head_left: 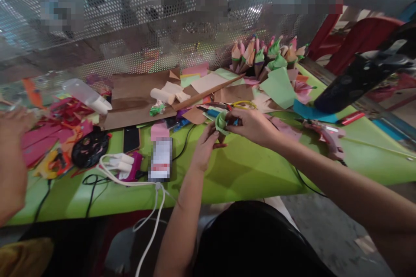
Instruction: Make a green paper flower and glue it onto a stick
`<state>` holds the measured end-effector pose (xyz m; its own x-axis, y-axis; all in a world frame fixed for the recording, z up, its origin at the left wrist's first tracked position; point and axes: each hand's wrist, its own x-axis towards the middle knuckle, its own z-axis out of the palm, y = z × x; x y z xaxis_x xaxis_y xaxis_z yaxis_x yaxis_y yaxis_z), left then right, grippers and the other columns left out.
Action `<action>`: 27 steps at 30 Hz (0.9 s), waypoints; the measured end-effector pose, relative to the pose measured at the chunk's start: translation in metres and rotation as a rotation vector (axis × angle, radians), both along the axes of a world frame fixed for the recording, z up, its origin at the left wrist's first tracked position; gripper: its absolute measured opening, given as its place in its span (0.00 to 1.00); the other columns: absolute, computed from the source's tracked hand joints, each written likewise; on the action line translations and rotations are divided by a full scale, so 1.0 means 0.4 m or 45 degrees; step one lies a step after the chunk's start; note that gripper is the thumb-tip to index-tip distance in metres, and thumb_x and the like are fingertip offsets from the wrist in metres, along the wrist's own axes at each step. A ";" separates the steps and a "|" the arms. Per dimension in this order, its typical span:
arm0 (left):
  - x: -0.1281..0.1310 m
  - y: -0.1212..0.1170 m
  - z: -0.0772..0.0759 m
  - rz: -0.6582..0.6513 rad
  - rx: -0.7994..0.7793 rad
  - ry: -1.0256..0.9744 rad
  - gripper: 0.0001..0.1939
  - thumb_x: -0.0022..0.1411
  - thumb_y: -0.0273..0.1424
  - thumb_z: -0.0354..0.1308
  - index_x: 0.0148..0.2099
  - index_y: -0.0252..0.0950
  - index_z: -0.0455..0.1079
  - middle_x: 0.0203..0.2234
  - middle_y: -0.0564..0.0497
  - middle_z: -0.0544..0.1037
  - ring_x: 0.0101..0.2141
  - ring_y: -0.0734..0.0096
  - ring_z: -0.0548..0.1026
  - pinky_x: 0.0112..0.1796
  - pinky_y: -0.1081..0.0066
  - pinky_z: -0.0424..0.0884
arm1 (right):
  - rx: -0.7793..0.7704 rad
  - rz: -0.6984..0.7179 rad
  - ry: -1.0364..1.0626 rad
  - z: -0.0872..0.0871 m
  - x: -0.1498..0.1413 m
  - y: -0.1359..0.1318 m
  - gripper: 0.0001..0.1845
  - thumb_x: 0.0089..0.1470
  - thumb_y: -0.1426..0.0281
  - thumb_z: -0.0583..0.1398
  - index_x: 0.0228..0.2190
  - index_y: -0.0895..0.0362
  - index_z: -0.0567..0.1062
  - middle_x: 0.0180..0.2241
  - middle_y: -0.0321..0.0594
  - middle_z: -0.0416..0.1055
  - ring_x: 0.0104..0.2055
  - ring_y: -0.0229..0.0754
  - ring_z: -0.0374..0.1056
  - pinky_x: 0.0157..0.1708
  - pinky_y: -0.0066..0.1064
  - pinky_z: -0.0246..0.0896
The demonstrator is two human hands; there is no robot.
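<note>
The green paper swirl (221,121) is held above the worktop (256,171), pinched by the fingers of both the left hand (205,142) and the right hand (252,125). It is judged to be light, soft and easily creased, so is best gripped gently near its base

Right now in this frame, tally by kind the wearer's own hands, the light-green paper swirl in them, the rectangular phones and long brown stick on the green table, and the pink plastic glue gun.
Own hands, left hand and right hand: 2
Light-green paper swirl: 1
Rectangular phones, lit phone and dark phone: 2
Long brown stick: 1
Pink plastic glue gun: 1
Total: 7
</note>
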<state>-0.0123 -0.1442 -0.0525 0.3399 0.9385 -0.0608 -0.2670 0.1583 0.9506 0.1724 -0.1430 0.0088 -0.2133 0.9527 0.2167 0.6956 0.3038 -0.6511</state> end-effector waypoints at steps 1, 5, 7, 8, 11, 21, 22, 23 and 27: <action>0.000 0.000 0.000 0.009 0.009 0.009 0.22 0.60 0.42 0.66 0.55 0.45 0.73 0.45 0.49 0.77 0.37 0.72 0.74 0.37 0.69 0.79 | 0.024 -0.027 -0.014 0.000 0.000 -0.002 0.07 0.53 0.70 0.64 0.36 0.56 0.79 0.33 0.39 0.80 0.33 0.41 0.73 0.34 0.29 0.61; 0.003 0.003 -0.002 0.070 0.038 0.037 0.24 0.62 0.40 0.65 0.60 0.49 0.70 0.49 0.49 0.77 0.41 0.70 0.75 0.41 0.67 0.79 | 0.128 -0.139 -0.044 0.001 0.002 -0.014 0.06 0.54 0.69 0.64 0.35 0.56 0.77 0.33 0.40 0.79 0.32 0.41 0.70 0.33 0.29 0.58; 0.006 0.005 -0.005 0.093 0.047 0.046 0.25 0.63 0.40 0.64 0.61 0.50 0.69 0.51 0.49 0.77 0.43 0.69 0.76 0.43 0.65 0.78 | 0.173 -0.102 -0.030 0.003 0.002 -0.021 0.04 0.57 0.69 0.62 0.33 0.56 0.77 0.32 0.41 0.78 0.34 0.42 0.70 0.35 0.30 0.59; 0.007 0.006 -0.007 0.103 0.049 0.049 0.25 0.63 0.40 0.64 0.62 0.50 0.68 0.52 0.48 0.76 0.44 0.69 0.76 0.44 0.64 0.78 | 0.192 -0.066 -0.025 0.004 0.001 -0.025 0.06 0.59 0.69 0.61 0.32 0.56 0.77 0.33 0.41 0.77 0.35 0.42 0.71 0.37 0.30 0.59; 0.009 0.008 -0.010 0.124 0.058 0.057 0.26 0.63 0.42 0.65 0.62 0.49 0.67 0.55 0.47 0.75 0.49 0.65 0.76 0.47 0.62 0.77 | 0.207 0.022 -0.031 0.002 -0.005 -0.033 0.09 0.62 0.68 0.59 0.35 0.56 0.80 0.35 0.43 0.78 0.38 0.44 0.72 0.39 0.31 0.60; 0.018 0.005 -0.012 0.072 0.016 0.043 0.15 0.62 0.34 0.61 0.52 0.43 0.74 0.55 0.48 0.77 0.55 0.60 0.74 0.56 0.55 0.72 | 0.216 -0.009 -0.166 -0.007 -0.022 -0.035 0.09 0.62 0.71 0.61 0.36 0.55 0.82 0.39 0.44 0.78 0.41 0.44 0.73 0.37 0.31 0.60; 0.019 0.004 -0.010 0.069 0.007 0.042 0.16 0.62 0.33 0.60 0.52 0.43 0.74 0.54 0.48 0.77 0.55 0.61 0.75 0.57 0.55 0.72 | 0.228 -0.014 -0.183 -0.008 -0.023 -0.035 0.09 0.62 0.71 0.61 0.36 0.54 0.82 0.39 0.43 0.77 0.41 0.44 0.73 0.37 0.31 0.60; 0.020 0.003 -0.007 0.066 0.001 0.049 0.17 0.61 0.32 0.61 0.52 0.42 0.74 0.53 0.48 0.78 0.54 0.61 0.75 0.57 0.56 0.71 | 0.242 -0.017 -0.195 -0.009 -0.023 -0.035 0.08 0.62 0.71 0.61 0.35 0.54 0.82 0.39 0.43 0.77 0.40 0.44 0.73 0.36 0.30 0.60; 0.017 -0.004 0.008 0.050 -0.004 0.132 0.20 0.59 0.36 0.64 0.54 0.40 0.74 0.53 0.47 0.79 0.55 0.58 0.74 0.54 0.58 0.72 | 0.304 -0.002 -0.189 -0.020 -0.021 -0.032 0.08 0.62 0.71 0.62 0.35 0.54 0.82 0.38 0.42 0.77 0.38 0.43 0.74 0.35 0.30 0.61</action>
<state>-0.0054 -0.1457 -0.0491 0.2949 0.9506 -0.0969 -0.1736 0.1531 0.9728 0.1639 -0.1560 0.0007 -0.2583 0.8786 0.4017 0.7785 0.4355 -0.4520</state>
